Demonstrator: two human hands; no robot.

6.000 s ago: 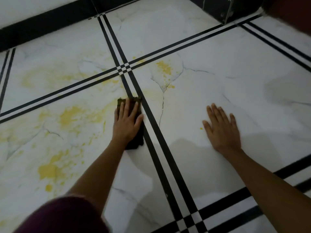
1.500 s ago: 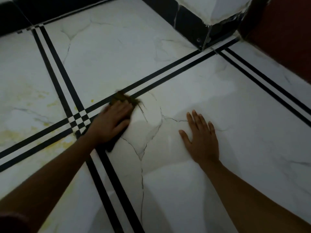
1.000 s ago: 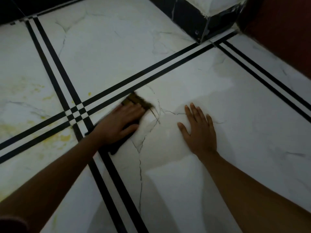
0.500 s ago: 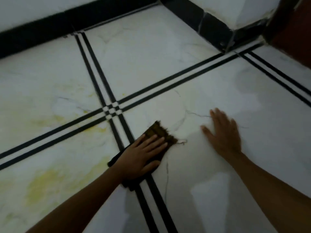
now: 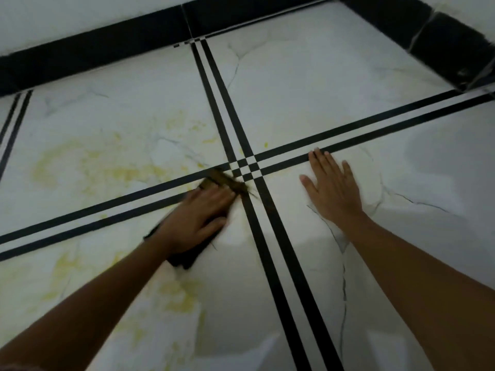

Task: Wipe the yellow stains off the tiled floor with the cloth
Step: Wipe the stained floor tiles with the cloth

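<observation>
Cloth: dark brown frayed rag (image 5: 220, 181) pressed under left hand (image 5: 197, 219), fingers flat and straight.
Change: it has left the white marble tile (image 5: 401, 263) right of the fingers, now clean.
Right hand (image 5: 333, 190): splayed flat, bracing.
Remaining: smeared yellow stains (image 5: 107, 170) left of the fingertips.

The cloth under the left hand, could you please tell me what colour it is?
The cloth is dark olive-brown, nearly black; the head view shows it best.

Left hand (image 5: 197, 219) on cloth (image 5: 220, 182) — right hand (image 5: 333, 190) (flat on floor (image 5: 321, 76)) right of it.
</observation>
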